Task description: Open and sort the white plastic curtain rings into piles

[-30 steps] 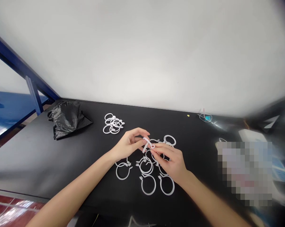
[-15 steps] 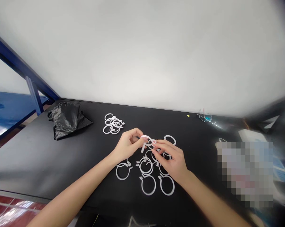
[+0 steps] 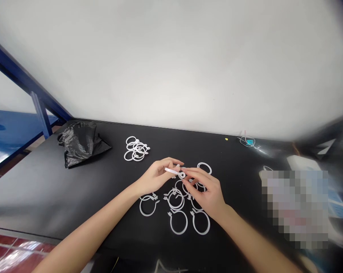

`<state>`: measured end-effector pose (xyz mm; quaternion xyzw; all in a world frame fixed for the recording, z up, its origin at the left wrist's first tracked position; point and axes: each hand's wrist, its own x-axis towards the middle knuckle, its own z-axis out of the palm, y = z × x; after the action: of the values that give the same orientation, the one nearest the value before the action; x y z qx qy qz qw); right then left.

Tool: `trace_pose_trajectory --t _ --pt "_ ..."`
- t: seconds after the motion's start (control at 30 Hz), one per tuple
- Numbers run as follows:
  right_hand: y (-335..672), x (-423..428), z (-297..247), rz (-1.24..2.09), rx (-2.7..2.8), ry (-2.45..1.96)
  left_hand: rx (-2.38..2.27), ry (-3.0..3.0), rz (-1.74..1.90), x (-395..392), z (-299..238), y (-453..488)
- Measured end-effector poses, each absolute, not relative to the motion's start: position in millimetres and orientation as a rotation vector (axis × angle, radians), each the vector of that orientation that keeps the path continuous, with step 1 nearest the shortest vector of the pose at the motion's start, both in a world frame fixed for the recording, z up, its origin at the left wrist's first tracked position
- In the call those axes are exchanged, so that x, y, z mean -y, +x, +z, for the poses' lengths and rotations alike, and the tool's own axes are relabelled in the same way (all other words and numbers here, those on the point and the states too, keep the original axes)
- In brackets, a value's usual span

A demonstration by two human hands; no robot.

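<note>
Fingers first: the left hand [image 3: 153, 177] had its thumb and forefinger pinched together on one white plastic split ring [image 3: 172, 171], just below centre frame, while the right hand [image 3: 207, 189] came in from the right with thumb and forefinger a little apart. Its upper fingertip lay right at the round end [image 3: 182, 174] of that ring; whether the right thumb touched too, I couldn't tell.

And here was the key relation! The ring stood nearly edge-on, its visible length running left to right with a slight dip rightward, so the round end pointed straight at the right fingertips. Left fingers had the band; right fingers were nearer that end.

On to the count: two hands, one ring between them. Below and right of centre, loose split rings [image 3: 183, 200] sprawled over the black tabletop [image 3: 88, 185], at least eight showing, overlaps and the right hand spoiling an exact tally. Left of centre, farther up the frame, sat a tangled ring pile [image 3: 137, 148], five at least. One crumpled black plastic bag [image 3: 82, 144] lay at left, and one yellow fleck [image 3: 226, 139] right of centre.
</note>
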<state>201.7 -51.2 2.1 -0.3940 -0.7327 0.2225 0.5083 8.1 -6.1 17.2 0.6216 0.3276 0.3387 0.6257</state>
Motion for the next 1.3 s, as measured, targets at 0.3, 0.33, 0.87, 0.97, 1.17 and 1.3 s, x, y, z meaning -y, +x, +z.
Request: trace_pose_trajectory --t 0.3,0.33,0.87,0.97,1.17,1.3 --pt "201 52 -1 0.651 1.771 -0.985 -0.693 1.422 0.680 10 22 12" --pt "201 52 -2 0.670 1.771 -0.994 -0.676 1.386 0.669 10 22 12" --pt "199 59 1 1.036 1.567 -1.200 -0.519 1.218 0.538 16 32 15" --pt "200 59 0 0.932 1.549 -1.163 -0.528 1.185 0.631 14 25 14" --pt "201 56 1 0.781 1.444 -1.132 -0.633 1.255 0.739 10 21 13" --pt "200 56 1 0.717 1.402 -1.130 -0.749 1.371 0.755 10 24 12"
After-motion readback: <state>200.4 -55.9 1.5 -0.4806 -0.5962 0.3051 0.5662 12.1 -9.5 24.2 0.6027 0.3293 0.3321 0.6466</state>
